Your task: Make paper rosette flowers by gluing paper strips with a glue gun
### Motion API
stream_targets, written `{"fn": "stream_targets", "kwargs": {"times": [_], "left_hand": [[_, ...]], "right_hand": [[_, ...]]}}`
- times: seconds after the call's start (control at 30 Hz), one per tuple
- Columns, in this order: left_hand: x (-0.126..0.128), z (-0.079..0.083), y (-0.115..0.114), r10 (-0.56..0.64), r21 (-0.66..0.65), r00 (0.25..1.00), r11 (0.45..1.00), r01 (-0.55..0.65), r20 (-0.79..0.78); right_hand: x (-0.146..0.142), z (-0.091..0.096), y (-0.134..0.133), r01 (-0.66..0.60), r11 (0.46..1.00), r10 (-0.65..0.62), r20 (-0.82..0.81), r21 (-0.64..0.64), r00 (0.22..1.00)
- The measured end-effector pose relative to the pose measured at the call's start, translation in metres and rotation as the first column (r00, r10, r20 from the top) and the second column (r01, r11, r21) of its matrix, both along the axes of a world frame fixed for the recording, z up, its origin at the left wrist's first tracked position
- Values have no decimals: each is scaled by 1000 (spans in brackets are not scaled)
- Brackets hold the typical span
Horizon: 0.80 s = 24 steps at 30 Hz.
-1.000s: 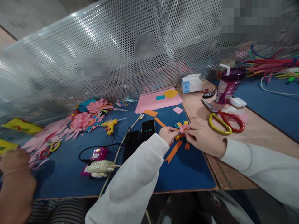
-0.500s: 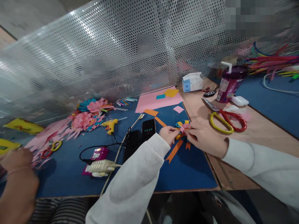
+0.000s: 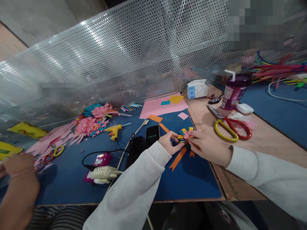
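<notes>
A small paper rosette with yellow and blue loops and a pink middle is between my hands, low over the blue mat. Two orange paper tails with notched ends hang from it towards the table's front edge. My left hand grips its left edge between thumb and index finger, which form a rounded gap. From the right, my right hand pinches it, fingertips at the pink middle. The fingers hide part of its right side and underside.
Left of my hands lie a phone, a yellow glue gun, a power strip and large paper flowers. Scissors and a purple cup are to the right. A co-worker's hand is at far left.
My left fingers have shifted and arched wider at the rosette's left edge, so more of its face shows. My right hand stays at it. The whole view has tilted slightly.
</notes>
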<state>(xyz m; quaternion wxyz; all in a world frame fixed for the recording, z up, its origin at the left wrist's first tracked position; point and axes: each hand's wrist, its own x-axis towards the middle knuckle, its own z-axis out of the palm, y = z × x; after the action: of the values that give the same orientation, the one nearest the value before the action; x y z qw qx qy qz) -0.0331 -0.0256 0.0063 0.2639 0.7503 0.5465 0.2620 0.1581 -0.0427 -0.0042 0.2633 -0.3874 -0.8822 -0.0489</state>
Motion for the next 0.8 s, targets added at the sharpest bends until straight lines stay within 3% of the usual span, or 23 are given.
{"fn": "stream_targets", "kwargs": {"times": [0.37, 0.43, 0.53, 0.6, 0.67, 0.73, 0.8], "left_hand": [[0, -9, 4, -68, 18, 996, 997, 69, -55], [1, -7, 3, -65, 24, 997, 998, 66, -53], [0, 1, 5, -44, 46, 998, 998, 46, -39], [-4, 7, 8, -28, 87, 999, 996, 30, -21], [-9, 12, 13, -11, 148, 1000, 989, 10, 7], [-16, 15, 18, 12, 213, 999, 977, -21, 44], [-21, 16, 22, 33, 253, 996, 966, -52, 78]], "right_hand": [[-4, -3, 0, 16, 1000, -13, 131, -27, 991], [0, 1, 2, -1, 1000, 2, 75, -5, 997], [10, 9, 12, 46, 999, -46, -161, -8, 986], [18, 13, 23, 129, 991, -135, -345, -39, 929], [24, 15, 33, 135, 967, -235, -545, -218, 805], [24, 15, 39, -62, 865, -364, -708, -498, 606], [18, 14, 39, -290, 731, -448, -755, -617, 479]]}}
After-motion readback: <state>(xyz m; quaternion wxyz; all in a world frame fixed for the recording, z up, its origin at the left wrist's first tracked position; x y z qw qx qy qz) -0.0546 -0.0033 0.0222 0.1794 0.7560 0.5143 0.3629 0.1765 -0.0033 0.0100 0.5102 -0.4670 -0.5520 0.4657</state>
